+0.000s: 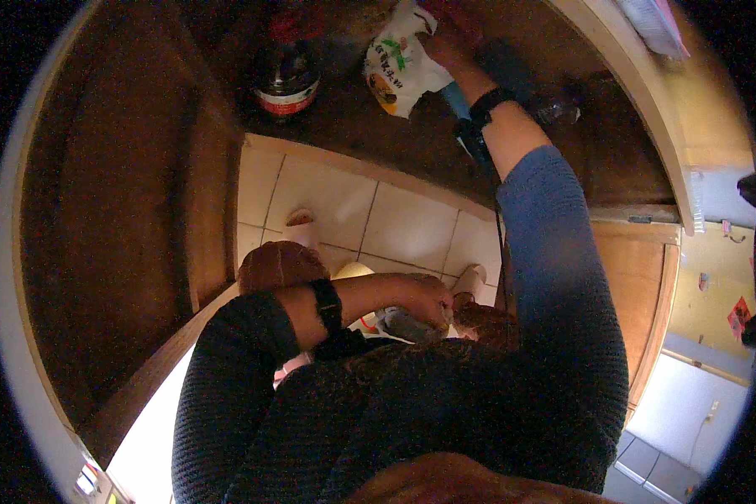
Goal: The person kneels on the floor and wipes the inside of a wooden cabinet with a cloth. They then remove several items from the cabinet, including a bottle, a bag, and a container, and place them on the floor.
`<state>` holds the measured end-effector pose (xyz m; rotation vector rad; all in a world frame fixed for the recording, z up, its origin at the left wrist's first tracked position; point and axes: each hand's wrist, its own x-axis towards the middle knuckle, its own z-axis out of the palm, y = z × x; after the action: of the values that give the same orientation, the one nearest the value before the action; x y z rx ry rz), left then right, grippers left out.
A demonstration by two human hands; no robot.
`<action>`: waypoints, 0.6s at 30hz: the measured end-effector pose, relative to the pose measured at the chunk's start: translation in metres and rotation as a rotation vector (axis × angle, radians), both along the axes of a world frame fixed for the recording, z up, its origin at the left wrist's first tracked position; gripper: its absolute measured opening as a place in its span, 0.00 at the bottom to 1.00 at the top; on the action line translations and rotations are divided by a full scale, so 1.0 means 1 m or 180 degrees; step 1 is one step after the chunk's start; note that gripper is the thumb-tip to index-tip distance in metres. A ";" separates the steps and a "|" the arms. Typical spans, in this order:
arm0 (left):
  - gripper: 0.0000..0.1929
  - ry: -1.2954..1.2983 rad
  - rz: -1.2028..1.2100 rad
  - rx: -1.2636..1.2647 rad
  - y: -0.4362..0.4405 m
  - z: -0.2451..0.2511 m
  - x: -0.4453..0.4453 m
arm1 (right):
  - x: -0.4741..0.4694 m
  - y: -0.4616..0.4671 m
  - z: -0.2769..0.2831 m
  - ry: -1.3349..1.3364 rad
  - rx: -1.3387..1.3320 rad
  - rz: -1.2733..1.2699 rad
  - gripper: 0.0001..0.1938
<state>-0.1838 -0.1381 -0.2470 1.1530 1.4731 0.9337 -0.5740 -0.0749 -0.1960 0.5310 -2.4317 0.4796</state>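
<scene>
At the top, inside a dark wooden cabinet, my right hand (450, 47) grips the right edge of a white printed bag (394, 63). The bag bears writing, a green design and an orange one; dim light obscures my fingertips. Left of it stands a dark jar (286, 85) with a white and red label. My left hand (427, 301) is low in front of my body, fingers curled beside a grey item (408, 324) near my knees. Whether it holds anything is unclear. Both wrists wear black bands.
The cabinet's front edge (353, 164) crosses between me and the shelf. A clear plastic item (561, 113) lies at the shelf's right. A wooden door (636, 296) stands at right, a dark wooden panel (120, 189) at left. My slippered feet are on floor tiles (409, 220).
</scene>
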 end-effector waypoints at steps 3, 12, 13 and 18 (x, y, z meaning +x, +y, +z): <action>0.30 0.0292 0.0095 -0.0163 0.000 0.004 -0.002 | -0.019 -0.007 -0.007 -0.0209 -0.0072 -0.0199 0.23; 0.27 0.0417 0.0121 0.0016 -0.003 0.006 -0.009 | -0.025 0.019 -0.015 -0.0835 -0.1300 0.0097 0.19; 0.27 0.0404 0.0006 -0.0034 -0.002 0.005 -0.010 | -0.021 0.026 -0.012 -0.1040 -0.1582 0.0247 0.18; 0.25 0.0677 -0.0201 -0.0259 0.002 0.006 -0.010 | 0.031 0.065 0.018 -0.2223 -0.2329 0.0656 0.16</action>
<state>-0.1943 -0.1363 -0.2406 1.2614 1.6189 0.7182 -0.5434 -0.0103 -0.1781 0.3107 -2.5443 1.7945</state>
